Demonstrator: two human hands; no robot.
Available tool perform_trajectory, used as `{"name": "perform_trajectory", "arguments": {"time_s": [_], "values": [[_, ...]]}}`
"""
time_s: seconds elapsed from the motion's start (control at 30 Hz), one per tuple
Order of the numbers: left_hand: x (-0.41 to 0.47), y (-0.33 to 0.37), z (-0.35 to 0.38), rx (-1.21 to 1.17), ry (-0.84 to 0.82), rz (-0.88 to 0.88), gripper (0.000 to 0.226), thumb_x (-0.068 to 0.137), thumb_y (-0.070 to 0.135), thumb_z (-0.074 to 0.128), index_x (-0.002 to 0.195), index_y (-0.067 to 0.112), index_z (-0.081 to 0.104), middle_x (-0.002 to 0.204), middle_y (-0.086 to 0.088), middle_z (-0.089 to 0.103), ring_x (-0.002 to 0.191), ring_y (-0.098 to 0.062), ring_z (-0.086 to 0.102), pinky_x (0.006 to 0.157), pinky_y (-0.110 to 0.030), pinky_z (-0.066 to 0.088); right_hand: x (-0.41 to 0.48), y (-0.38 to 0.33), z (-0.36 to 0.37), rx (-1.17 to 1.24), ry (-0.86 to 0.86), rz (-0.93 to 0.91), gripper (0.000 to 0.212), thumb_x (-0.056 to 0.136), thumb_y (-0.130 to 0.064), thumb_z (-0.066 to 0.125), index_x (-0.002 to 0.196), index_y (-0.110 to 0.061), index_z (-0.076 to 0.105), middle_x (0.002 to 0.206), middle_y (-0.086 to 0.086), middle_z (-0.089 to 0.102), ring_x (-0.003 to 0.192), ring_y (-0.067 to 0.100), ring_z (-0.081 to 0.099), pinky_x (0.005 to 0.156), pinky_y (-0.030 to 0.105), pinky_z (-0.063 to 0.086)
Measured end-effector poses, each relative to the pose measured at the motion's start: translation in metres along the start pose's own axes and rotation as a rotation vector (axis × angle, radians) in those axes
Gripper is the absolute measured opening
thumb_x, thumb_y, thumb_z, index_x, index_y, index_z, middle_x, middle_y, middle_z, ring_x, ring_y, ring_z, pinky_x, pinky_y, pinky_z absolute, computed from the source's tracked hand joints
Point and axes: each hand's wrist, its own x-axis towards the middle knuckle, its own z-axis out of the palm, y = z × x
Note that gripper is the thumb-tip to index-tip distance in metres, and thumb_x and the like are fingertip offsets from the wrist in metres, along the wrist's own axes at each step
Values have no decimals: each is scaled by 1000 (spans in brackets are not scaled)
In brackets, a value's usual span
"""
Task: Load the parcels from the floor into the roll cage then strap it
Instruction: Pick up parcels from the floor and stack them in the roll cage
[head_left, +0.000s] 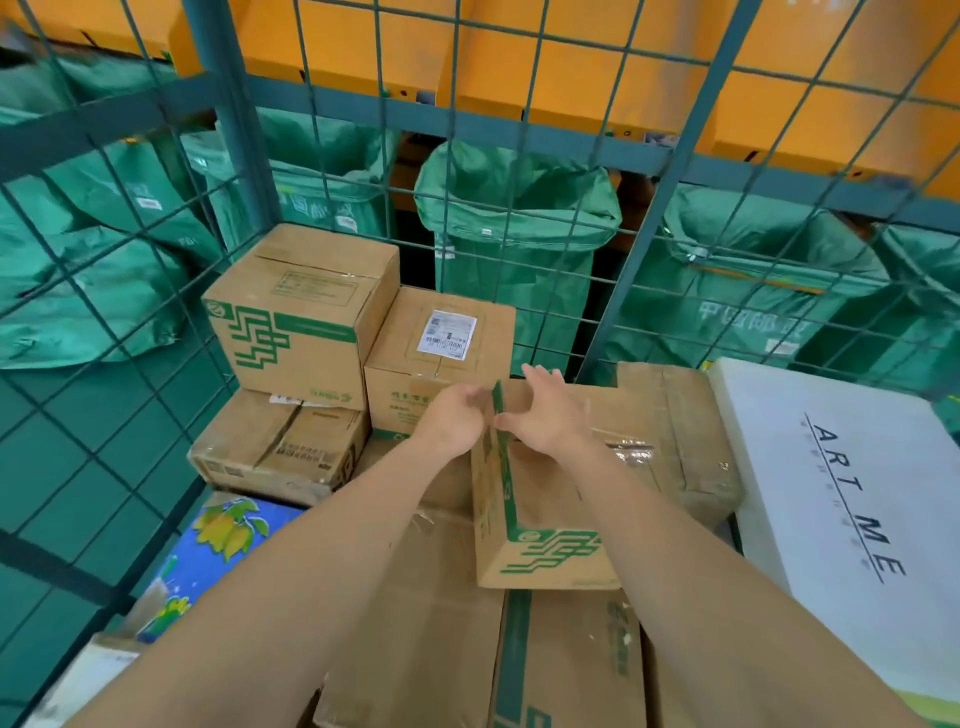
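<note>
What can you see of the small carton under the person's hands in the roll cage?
The small carton is oblong brown cardboard. A green stripe runs along its upper left edge and a green stepped emblem marks its near end. Glossy clear tape crosses the top, which looks closed. It lies flat on larger brown cartons with its long side pointing away from the camera. The left hand is against its far left side, and the right hand spreads over its far top.

Inside the teal wire-mesh roll cage (228, 156): brown cardboard box with green zigzag print (545, 519), white rectangular box lettered black (769, 410), blue carton picturing yellow fruit (223, 535). Beyond the cage, green fabric sacks (519, 208).
</note>
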Motion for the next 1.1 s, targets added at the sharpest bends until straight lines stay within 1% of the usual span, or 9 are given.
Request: {"name": "perform_trajectory", "arguments": {"time_s": [0.07, 0.13, 0.2, 0.33, 0.4, 0.53, 0.7, 0.87, 1.1], "values": [[14, -6, -2, 78, -19, 1, 52, 98, -2, 38, 148, 13, 39, 151, -4, 42, 133, -23, 47, 112, -34, 37, 7, 3, 3, -4, -34, 4, 91, 86, -50, 66, 159, -24, 18, 166, -3, 15, 154, 19, 0, 120, 62, 3], [25, -12, -1, 173, -37, 25, 58, 96, -3, 37, 150, 17, 36, 156, -4, 33, 134, -26, 46, 110, -41, 40, 13, 8, 6, 5, -42, -10, 88, 84, -51, 66, 157, -25, 24, 164, -3, 21, 154, 18, 4, 119, 63, -1], [33, -14, 1, 244, -58, 71, 62, 94, -5, 36, 151, 20, 35, 160, -3, 25, 141, -26, 36, 113, -43, 35, 17, 12, 8, -9, -31, -28, 85, 81, -54, 64, 155, -28, 30, 159, -3, 29, 151, 18, 13, 118, 64, -1], [47, -16, 10, 450, -116, 208, 77, 89, -14, 40, 155, 22, 23, 164, 2, 9, 151, -21, 2, 122, -43, 13, 28, 18, 14, -23, -12, -27, 80, 79, -60, 59, 151, -37, 36, 150, -3, 37, 144, 18, 25, 117, 62, 1], [51, -21, 13, 546, -99, 234, 77, 92, -9, 44, 156, 24, 17, 164, 3, 1, 151, -21, -3, 122, -46, 15, 31, 20, 16, -39, -5, -22, 75, 80, -61, 57, 149, -41, 38, 149, -3, 39, 142, 18, 28, 117, 61, 4], [50, -33, 17, 712, -27, 248, 80, 93, -3, 48, 156, 31, 12, 164, 7, -2, 151, -17, -5, 120, -43, 23, 30, 27, 16, -68, 39, -1, 72, 80, -64, 56, 147, -44, 41, 144, -4, 44, 139, 21, 33, 117, 59, 12], [48, -31, 19, 791, 14, 214, 79, 95, 11, 56, 155, 36, 11, 164, 11, -1, 151, -15, -4, 118, -40, 28, 25, 29, 11, -74, 62, 47, 73, 79, -63, 58, 148, -43, 41, 141, -4, 43, 138, 21, 32, 118, 58, 12], [48, -31, 18, 787, 17, 215, 73, 95, 30, 59, 154, 34, 16, 164, 9, 5, 151, -16, -3, 121, -39, 8, 23, 27, 8, -87, 75, 66, 72, 80, -61, 57, 148, -43, 41, 140, -3, 44, 137, 21, 33, 116, 60, 16], [50, -37, 29, 867, 97, 210, 94, 80, 34, 77, 151, 35, 16, 162, 7, 8, 151, -19, -1, 121, -39, 4, 21, 29, 5, -90, 62, 79, 72, 79, -61, 56, 147, -45, 40, 140, -4, 43, 137, 19, 33, 114, 62, 20]]}}
